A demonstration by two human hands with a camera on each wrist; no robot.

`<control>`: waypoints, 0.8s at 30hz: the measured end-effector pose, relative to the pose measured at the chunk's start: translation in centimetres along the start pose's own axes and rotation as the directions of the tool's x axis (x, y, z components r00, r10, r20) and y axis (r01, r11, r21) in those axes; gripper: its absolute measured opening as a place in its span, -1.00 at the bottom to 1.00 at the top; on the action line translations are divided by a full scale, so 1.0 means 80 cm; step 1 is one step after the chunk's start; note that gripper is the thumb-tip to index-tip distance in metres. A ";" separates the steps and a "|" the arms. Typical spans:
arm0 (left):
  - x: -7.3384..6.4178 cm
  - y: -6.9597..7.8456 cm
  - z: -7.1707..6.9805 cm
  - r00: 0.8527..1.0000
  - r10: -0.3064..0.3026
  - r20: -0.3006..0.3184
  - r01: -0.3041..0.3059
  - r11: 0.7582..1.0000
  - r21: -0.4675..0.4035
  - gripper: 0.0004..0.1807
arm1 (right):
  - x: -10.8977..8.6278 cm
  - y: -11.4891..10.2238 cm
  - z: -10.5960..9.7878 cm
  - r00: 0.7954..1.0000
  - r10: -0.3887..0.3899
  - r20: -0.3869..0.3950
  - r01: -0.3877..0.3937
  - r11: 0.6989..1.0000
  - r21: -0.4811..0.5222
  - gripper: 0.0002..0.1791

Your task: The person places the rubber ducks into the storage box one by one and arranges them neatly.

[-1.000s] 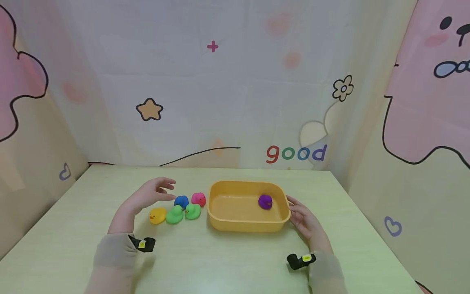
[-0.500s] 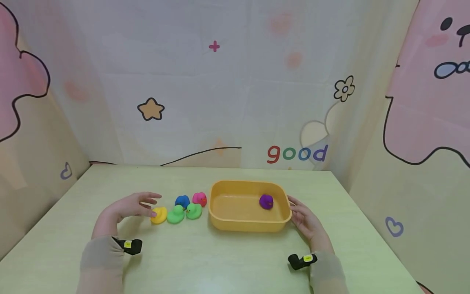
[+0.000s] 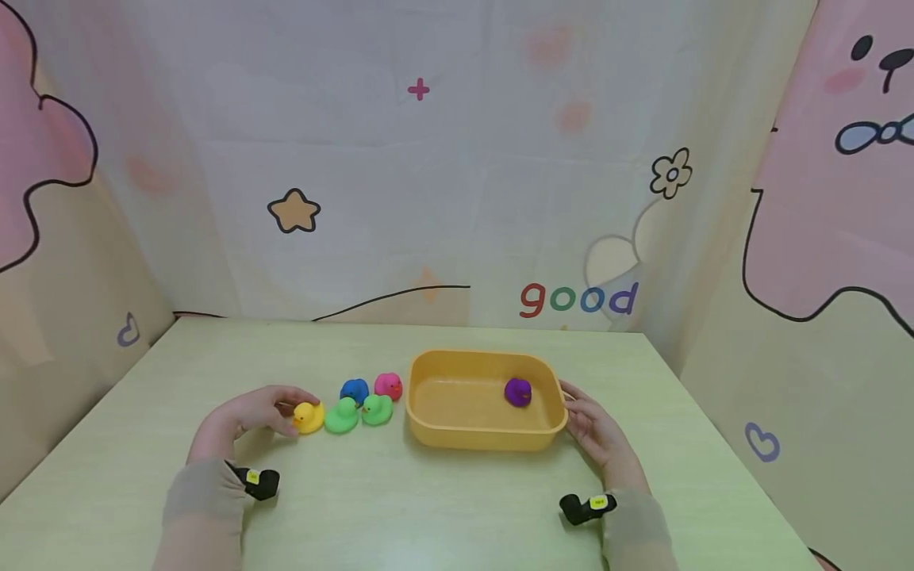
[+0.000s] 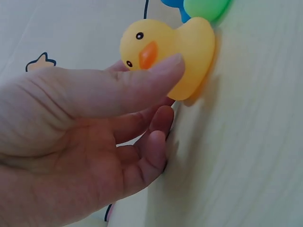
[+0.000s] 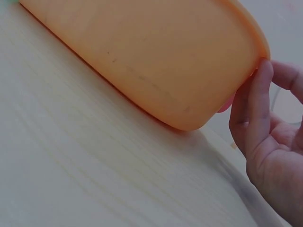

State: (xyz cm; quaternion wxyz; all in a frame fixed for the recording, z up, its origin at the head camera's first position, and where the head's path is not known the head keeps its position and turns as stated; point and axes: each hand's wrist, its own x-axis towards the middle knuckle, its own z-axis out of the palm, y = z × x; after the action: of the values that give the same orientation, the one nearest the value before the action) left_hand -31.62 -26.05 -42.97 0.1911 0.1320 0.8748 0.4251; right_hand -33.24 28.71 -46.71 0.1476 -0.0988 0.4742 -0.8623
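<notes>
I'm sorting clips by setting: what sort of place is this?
Probably a tabletop play or filming corner: a pale table stands between cartoon-printed hangings, with toy ducks and a yellow tub on it.

A yellow rubber duck [image 3: 309, 418] with an orange bill sits upright in the lower left of the head view, facing left; a yellow-orange plastic basin [image 3: 485, 438], oblong and round-cornered, stands open side up, lower right of centre.

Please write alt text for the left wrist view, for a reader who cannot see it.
A left hand holds a yellow toy duck, thumb laid across its body. A pale tabletop fills the right side; parts of a green duck and a blue duck show at the top.
</notes>
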 end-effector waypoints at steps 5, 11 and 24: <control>0.003 0.000 0.003 0.999 -0.019 -0.029 0.019 1.000 0.011 -0.43 | 0.000 0.000 0.002 0.999 0.013 -0.046 -0.014 1.000 -0.021 -0.57; 0.005 0.001 0.004 0.998 -0.045 -0.050 0.046 0.999 0.020 -0.46 | 0.001 -0.002 0.001 0.999 0.015 -0.052 -0.016 1.000 -0.017 -0.59; -0.009 0.013 -0.007 0.996 -0.065 -0.057 0.070 0.992 0.100 -0.46 | -0.005 -0.008 0.010 1.000 0.026 -0.014 -0.026 0.999 -0.021 -0.59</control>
State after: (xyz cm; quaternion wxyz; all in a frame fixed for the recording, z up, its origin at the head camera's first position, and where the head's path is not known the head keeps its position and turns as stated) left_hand -31.13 -26.10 -41.68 0.1749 0.1005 0.9042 0.3765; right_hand -32.73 28.49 -45.77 0.1546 -0.0882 0.4855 -0.8559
